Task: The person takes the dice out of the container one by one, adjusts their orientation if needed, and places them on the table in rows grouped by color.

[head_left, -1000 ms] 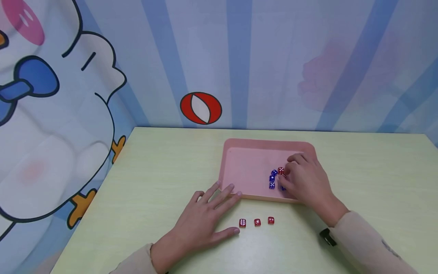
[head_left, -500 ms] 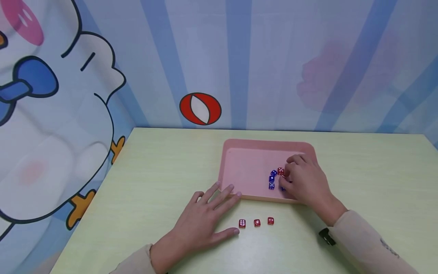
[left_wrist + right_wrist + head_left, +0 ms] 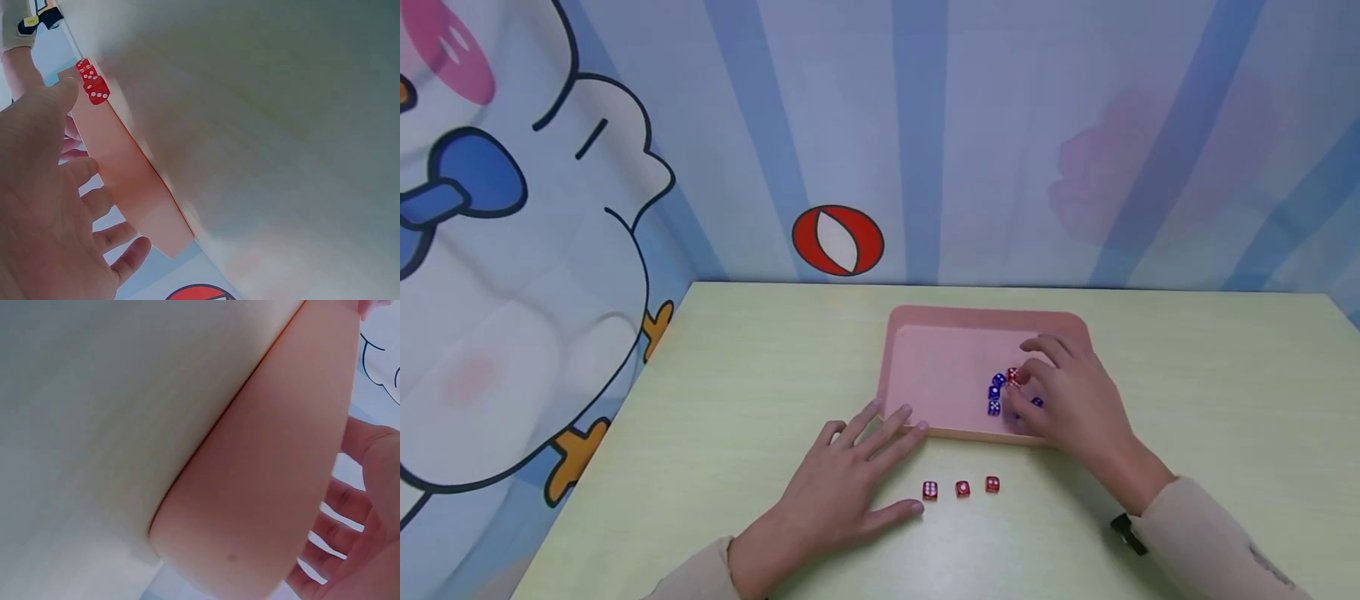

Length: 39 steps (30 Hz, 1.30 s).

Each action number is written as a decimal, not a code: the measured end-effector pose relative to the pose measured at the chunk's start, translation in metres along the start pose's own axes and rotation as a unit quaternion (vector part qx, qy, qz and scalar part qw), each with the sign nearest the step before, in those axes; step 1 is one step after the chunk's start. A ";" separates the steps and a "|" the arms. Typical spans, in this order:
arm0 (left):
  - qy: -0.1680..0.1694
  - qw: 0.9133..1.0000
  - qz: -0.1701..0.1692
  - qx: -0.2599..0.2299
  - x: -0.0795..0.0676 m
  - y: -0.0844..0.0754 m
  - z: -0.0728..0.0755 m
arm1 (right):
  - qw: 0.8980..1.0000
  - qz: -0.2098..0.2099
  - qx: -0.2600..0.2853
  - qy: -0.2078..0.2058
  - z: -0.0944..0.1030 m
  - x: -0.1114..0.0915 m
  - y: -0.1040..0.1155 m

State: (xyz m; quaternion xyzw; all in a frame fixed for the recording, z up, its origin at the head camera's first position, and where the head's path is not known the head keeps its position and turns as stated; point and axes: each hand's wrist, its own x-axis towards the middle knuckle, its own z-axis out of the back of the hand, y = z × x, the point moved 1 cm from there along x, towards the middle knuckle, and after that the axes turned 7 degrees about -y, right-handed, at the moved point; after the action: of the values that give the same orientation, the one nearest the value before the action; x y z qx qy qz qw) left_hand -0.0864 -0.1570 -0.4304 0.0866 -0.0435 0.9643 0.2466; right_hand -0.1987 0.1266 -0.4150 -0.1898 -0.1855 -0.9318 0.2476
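Note:
My right hand [image 3: 1071, 404] reaches over the right side of the pink tray [image 3: 940, 350]. Its thumb and index finger pinch a red die, mostly hidden by the fingertips. Another red die [image 3: 1012, 374] lies right at the index fingertip. Several blue dice [image 3: 994, 392] sit left of the thumb, and a blue die [image 3: 1037, 402] shows beneath the hand. My left hand [image 3: 842, 479] lies with spread fingers, fingertips at the tray's front left corner. Beside its thumb, three red dice [image 3: 962, 489] stand in a row on the table; they also show as red dice [image 3: 97, 91] in the left wrist view.
The tray stands on a pale yellow-green table [image 3: 760, 350], which meets a blue striped wall [image 3: 1000, 150] at the back. A cartoon figure [image 3: 512, 333] covers the wall on the left. In the right wrist view, the tray's side wall [image 3: 250, 462] partly covers the right fingers.
My right hand has shifted slightly left within the tray, and a blue die under it now shows. The left hand and the row of red dice have stayed in place.

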 end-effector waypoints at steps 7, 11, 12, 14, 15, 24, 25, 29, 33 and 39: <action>-0.004 1.000 -0.004 -0.001 -0.001 0.000 0.000 | 0.998 0.029 0.029 -0.053 0.010 -0.018 0.000; -0.006 1.000 -0.005 0.001 -0.002 -0.001 0.000 | 0.997 0.025 0.045 -0.049 0.015 -0.026 0.000; -0.007 1.000 -0.005 0.002 -0.002 -0.001 0.000 | 0.998 0.021 0.049 -0.046 0.016 -0.028 0.001; -0.008 1.000 -0.006 0.003 -0.002 -0.001 0.000 | 0.998 0.010 0.052 -0.035 0.018 -0.031 0.001; -0.009 1.000 -0.006 0.003 -0.002 -0.001 0.000 | 0.998 0.004 0.054 -0.030 0.019 -0.033 0.002; -0.007 1.000 -0.009 0.004 -0.002 -0.001 -0.001 | 0.997 0.026 0.057 -0.033 0.025 -0.050 0.004; -0.008 1.000 -0.009 0.005 -0.003 -0.001 -0.001 | 0.997 0.030 0.060 -0.037 0.025 -0.051 0.004; -0.010 1.000 -0.008 0.010 -0.004 0.000 -0.001 | 0.995 0.052 0.067 -0.045 0.022 -0.051 0.005; -0.009 1.000 -0.007 0.008 -0.004 0.000 -0.001 | 0.996 0.054 0.066 -0.035 0.021 -0.049 0.007; -0.002 1.000 -0.005 0.003 -0.004 0.000 -0.001 | 0.998 0.018 0.064 0.001 0.024 -0.044 0.005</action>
State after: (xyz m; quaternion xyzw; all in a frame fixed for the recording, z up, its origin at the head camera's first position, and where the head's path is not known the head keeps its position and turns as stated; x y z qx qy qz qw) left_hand -0.0829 -0.1584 -0.4320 0.0895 -0.0409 0.9629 0.2514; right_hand -0.1541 0.1507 -0.4131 -0.1758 -0.2407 -0.9137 0.2764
